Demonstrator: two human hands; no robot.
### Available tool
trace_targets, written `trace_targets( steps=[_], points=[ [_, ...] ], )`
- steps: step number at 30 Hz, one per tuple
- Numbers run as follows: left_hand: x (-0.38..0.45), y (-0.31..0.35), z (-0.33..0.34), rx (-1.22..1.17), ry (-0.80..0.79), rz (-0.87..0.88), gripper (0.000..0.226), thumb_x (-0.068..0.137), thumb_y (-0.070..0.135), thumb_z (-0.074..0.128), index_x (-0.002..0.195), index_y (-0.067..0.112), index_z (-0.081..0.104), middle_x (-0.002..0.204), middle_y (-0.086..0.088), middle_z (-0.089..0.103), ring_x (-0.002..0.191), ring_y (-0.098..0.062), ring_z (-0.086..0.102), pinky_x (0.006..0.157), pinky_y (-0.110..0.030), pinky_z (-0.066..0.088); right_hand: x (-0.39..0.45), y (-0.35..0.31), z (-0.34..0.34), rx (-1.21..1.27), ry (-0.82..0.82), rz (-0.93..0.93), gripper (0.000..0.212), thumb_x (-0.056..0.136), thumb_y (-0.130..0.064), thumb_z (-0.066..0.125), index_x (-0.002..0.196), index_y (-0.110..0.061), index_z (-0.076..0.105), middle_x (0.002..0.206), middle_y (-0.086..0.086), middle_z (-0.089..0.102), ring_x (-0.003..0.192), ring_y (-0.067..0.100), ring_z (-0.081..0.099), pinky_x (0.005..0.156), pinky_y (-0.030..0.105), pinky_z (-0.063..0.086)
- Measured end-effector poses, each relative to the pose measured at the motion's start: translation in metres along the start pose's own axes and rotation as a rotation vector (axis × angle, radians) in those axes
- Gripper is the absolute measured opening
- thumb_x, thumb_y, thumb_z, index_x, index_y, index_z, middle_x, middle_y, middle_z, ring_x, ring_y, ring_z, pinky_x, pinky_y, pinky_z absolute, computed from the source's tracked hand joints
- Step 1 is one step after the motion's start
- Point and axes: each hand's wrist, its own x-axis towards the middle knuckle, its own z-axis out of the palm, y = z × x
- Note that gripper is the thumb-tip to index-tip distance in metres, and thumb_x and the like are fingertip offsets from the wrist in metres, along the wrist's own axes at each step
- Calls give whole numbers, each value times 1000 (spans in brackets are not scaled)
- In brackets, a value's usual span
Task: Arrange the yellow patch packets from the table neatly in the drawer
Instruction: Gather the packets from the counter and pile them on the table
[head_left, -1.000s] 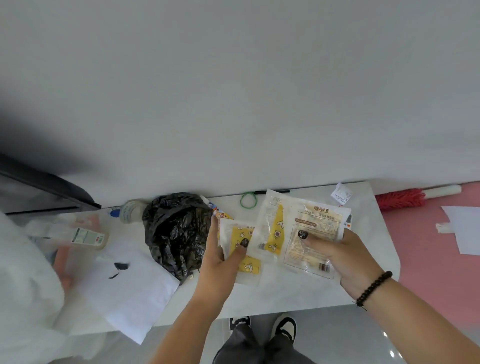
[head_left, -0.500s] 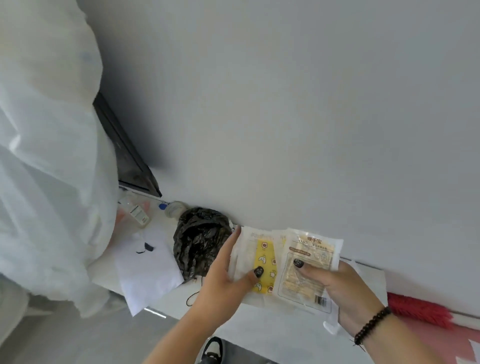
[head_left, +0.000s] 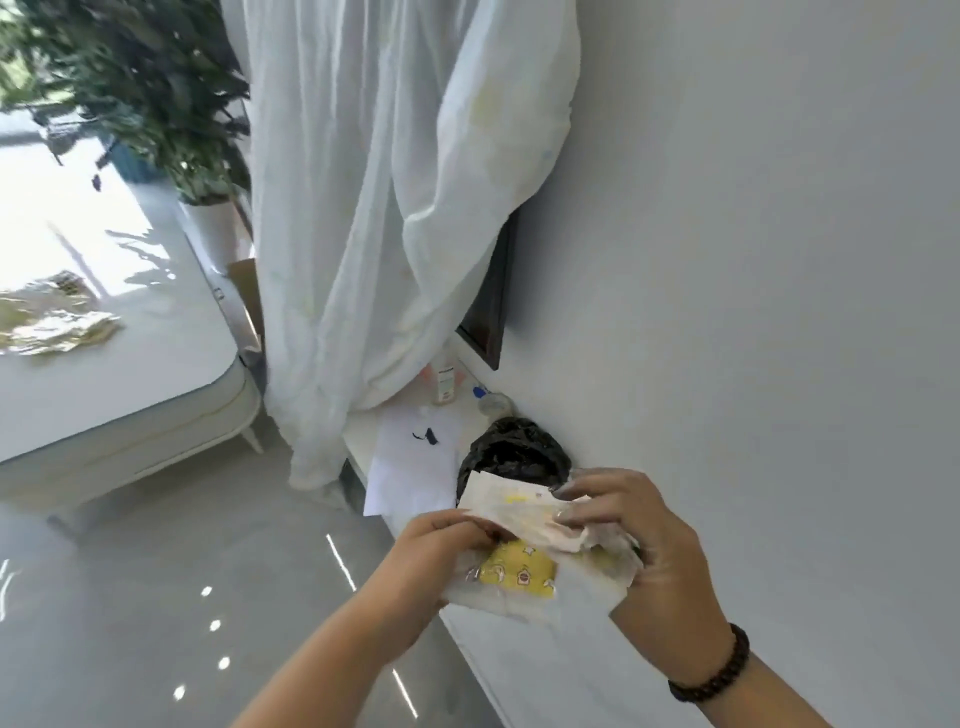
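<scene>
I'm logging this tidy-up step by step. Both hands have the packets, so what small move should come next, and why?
Probably square the packets into one even stack. The left hand and right hand both grip them above the table, but they overlap askew, and no drawer is in view yet.

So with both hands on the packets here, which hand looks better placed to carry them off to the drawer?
Probably the left hand: it grips the packets by their near edge, from beneath. The right hand grips their far side from above. No drawer is in view, so this is tentative.
</scene>
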Motion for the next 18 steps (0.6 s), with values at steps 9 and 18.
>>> trace_targets(
  steps=[9, 18],
  points=[
    [-68, -12, -134, -198, 220, 13, 14, 90, 14, 62, 95, 5, 72, 83, -11, 73, 68, -21, 68, 59, -27, 54, 27, -49, 151, -207, -312, -325, 19, 72, -31, 77, 90, -33, 72, 123, -4, 56, 128, 20, 40, 108, 32, 31],
    [-135, -49, -313, -344, 613, 31, 6, 89, 11, 65, 88, 8, 71, 82, -10, 72, 74, -25, 67, 74, -39, 52, 34, -137, 332, 12, -379, -167, 33, 75, -39, 60, 109, -36, 60, 123, -11, 46, 115, 6, 50, 95, 26, 47]
  ],
)
